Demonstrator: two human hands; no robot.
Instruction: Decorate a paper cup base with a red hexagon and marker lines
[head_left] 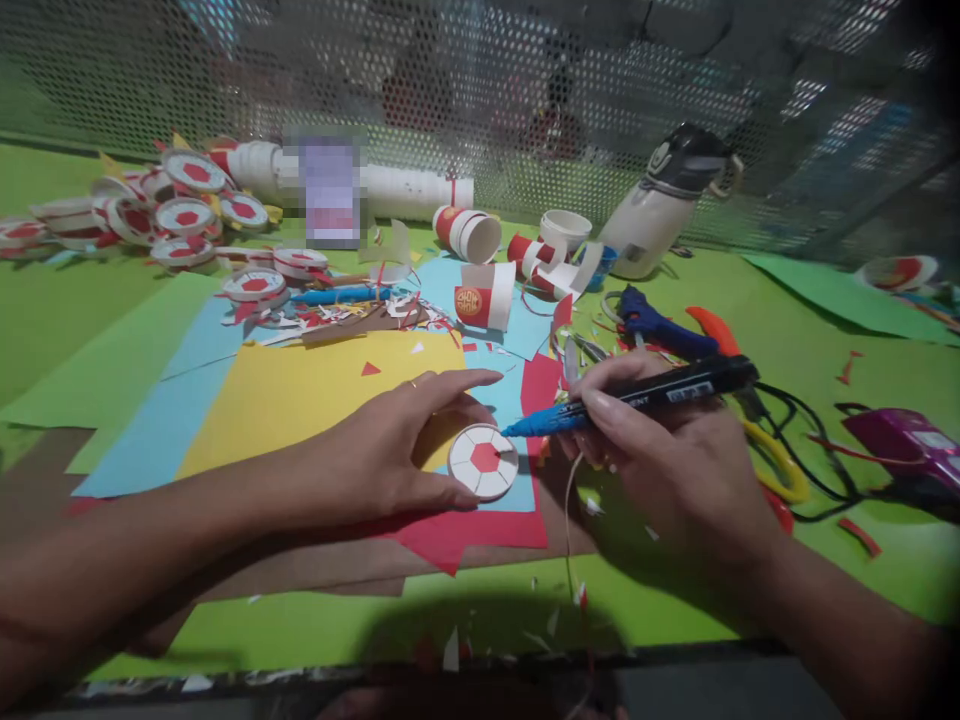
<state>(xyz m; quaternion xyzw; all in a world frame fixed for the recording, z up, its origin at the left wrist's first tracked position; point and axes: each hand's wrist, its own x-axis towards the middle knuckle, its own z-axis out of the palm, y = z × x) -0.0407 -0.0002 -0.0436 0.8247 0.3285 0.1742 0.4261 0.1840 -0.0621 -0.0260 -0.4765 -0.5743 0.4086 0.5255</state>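
Observation:
A small round white paper disc (466,470) with a red hexagon at its centre and dark lines running to its rim sits on the light-blue paper. My left hand (397,430) steadies it, thumb at the near edge and fingers curled behind; the index finger stretches out above. Between the thumb and fingers of my right hand (660,440) is a black marker (660,392) with a blue front end. Its tip points left and meets, or almost meets, the disc's upper right edge. Under the disc lie stacked sheets, among them a yellow paper (300,400).
Similar discs (184,215) are heaped at the back left. Behind the hands stand cut paper cups (484,300) and a tilted white bottle (637,230). On the right are a blue glue gun (660,325), yellow-handled scissors (787,475), and a purple device (900,445) with dark cable.

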